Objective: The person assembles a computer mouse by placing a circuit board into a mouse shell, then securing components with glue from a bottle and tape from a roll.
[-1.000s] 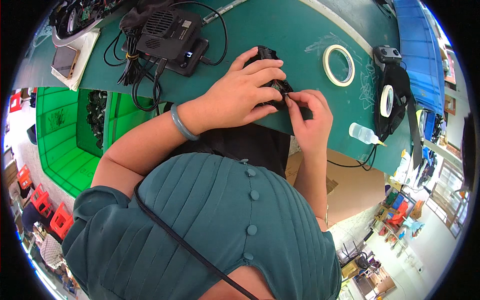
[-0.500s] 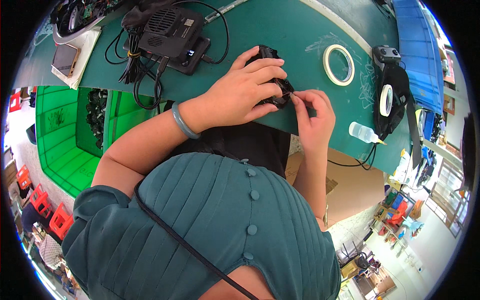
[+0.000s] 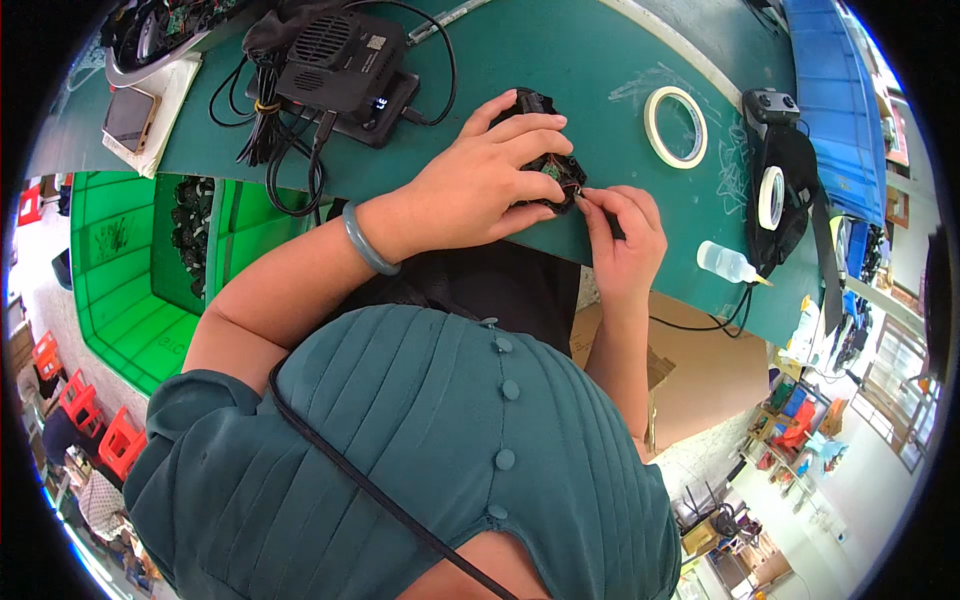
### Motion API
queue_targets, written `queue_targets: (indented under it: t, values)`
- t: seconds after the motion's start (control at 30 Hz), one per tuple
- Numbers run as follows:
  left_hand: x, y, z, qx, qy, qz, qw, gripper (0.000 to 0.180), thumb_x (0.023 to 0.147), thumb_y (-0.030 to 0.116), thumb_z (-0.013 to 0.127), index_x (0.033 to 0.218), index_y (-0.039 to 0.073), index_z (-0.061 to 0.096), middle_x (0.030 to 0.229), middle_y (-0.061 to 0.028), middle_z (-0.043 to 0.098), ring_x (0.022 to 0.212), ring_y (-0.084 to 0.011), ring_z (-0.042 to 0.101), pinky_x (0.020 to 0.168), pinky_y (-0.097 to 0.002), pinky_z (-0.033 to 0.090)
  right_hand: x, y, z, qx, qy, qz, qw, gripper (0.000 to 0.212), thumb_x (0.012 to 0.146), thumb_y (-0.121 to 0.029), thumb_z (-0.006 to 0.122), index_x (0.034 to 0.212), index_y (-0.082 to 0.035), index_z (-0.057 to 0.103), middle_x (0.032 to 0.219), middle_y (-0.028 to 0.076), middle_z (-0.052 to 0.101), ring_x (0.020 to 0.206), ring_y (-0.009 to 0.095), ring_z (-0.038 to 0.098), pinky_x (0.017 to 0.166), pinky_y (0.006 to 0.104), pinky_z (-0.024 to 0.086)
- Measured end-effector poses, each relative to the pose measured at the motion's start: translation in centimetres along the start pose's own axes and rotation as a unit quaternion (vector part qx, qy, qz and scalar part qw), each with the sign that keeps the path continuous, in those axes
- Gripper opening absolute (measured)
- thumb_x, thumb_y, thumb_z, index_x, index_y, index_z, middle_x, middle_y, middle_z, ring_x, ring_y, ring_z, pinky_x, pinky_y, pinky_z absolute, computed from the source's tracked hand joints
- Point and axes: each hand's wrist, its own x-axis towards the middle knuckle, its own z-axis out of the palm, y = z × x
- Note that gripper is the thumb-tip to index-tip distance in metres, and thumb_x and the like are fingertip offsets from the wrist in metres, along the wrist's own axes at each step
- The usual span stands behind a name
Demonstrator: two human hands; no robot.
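Observation:
A black plastic housing (image 3: 563,172) lies on the green table near its front edge. Its opened inside shows a bit of green circuit board and thin wires. My left hand (image 3: 490,180) is wrapped over the housing from the left, its fingers spread across the top and its thumb along the near side, hiding much of it. At the housing's right edge, the thumb and forefinger of my right hand (image 3: 630,238) are pinched together. Whatever sits between those fingertips is too small to make out.
Left of my hands stands a black vented device (image 3: 345,55) with cables. Rolls of tape (image 3: 677,127), a squeeze bottle (image 3: 727,263) and a black strapped pouch (image 3: 783,190) lie to the right. Green bins (image 3: 130,270) stand below the table's left side; a cardboard box (image 3: 715,375) sits below right.
My right hand has shifted slightly left and down, its fingertips still at the housing's edge. The housing has tilted a little, so more circuit board shows. My left hand keeps its hold.

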Motion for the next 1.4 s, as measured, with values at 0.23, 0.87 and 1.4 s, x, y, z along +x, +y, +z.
queue_targets:
  t: [0.23,0.87,1.4]
  values:
    - [0.0,0.0,-0.1,0.001,-0.004,0.000,1.000,0.017,0.080,0.021,0.079,0.096,0.017,0.072,0.128,-0.0056,0.057,0.136,-0.0280,0.046,0.117,-0.0566,0.025,0.2,-0.7,0.2,-0.019,0.008,-0.025,0.999,0.013,0.076,0.000,0.077,0.086,-0.006,0.071,0.083,0.007,0.066,0.075,0.025,0.061,0.067,0.0354,0.048]
    - [0.0,0.0,0.0,-0.001,-0.003,-0.004,1.000,0.017,0.080,0.022,0.079,0.095,0.016,0.072,0.128,-0.0051,0.057,0.136,-0.0274,0.046,0.117,-0.0565,0.025,0.5,-0.7,-0.2,0.018,-0.021,0.027,0.999,0.011,0.077,-0.002,0.077,0.085,-0.005,0.071,0.082,0.007,0.067,0.077,0.024,0.061,0.069,0.0348,0.048]
    - [0.0,0.1,0.3,-0.003,-0.004,-0.017,1.000,0.026,0.078,0.019,0.080,0.099,0.015,0.065,0.127,-0.0053,0.058,0.135,-0.0275,0.048,0.118,-0.0559,0.025,-0.6,-3.8,-0.5,-0.322,-0.104,-0.156,0.928,0.029,0.084,-0.008,0.061,0.109,0.005,0.068,0.094,0.009,0.061,0.085,0.025,0.057,0.079,0.0368,0.045]
